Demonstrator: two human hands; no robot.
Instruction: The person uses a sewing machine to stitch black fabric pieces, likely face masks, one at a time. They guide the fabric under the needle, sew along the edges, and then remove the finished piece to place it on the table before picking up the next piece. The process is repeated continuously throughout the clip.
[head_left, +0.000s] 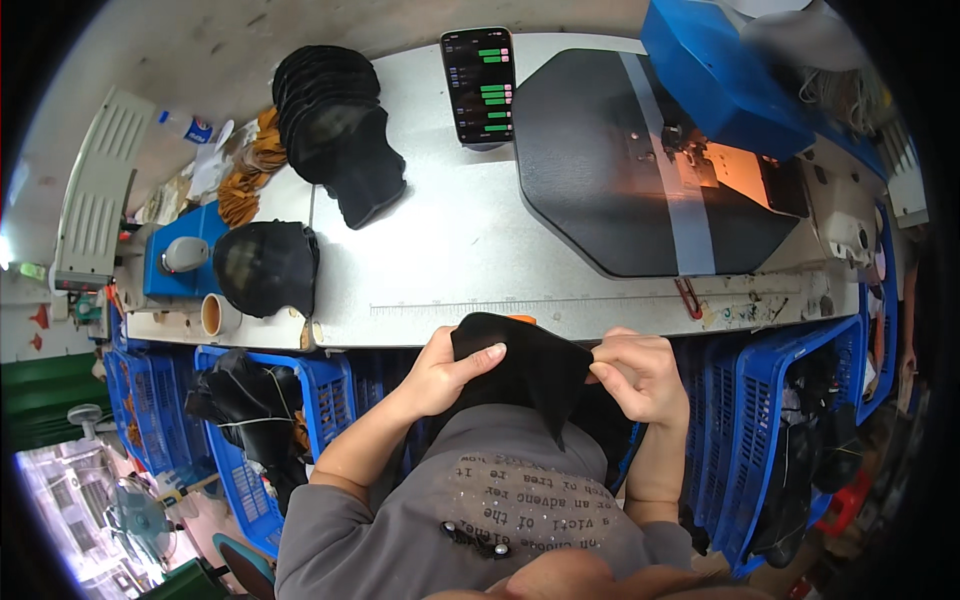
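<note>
I observed both hands — left hand (pixel 440 372) and right hand (pixel 640 375) — pinching the black fabric piece (pixel 525 365) at the sewing table (pixel 450 250) edge.

Matt black cloth piece (pixel 520 365)

cloth (pixel 520 370): at 6 o'clock, just before the table (pixel 450 250)
phone (pixel 479 87): at 12, on table
caps (pixel 335 120): at 10
crate (pixel 300 400): at 8, under table

I count two hands (pixel 445 375), one black fabric piece (pixel 520 370) held, one phone (pixel 479 86), one sewing machine (pixel 730 80), two black cap stacks (pixel 335 120), three blue crates (pixel 780 420), one paper cup (pixel 215 314)
</note>
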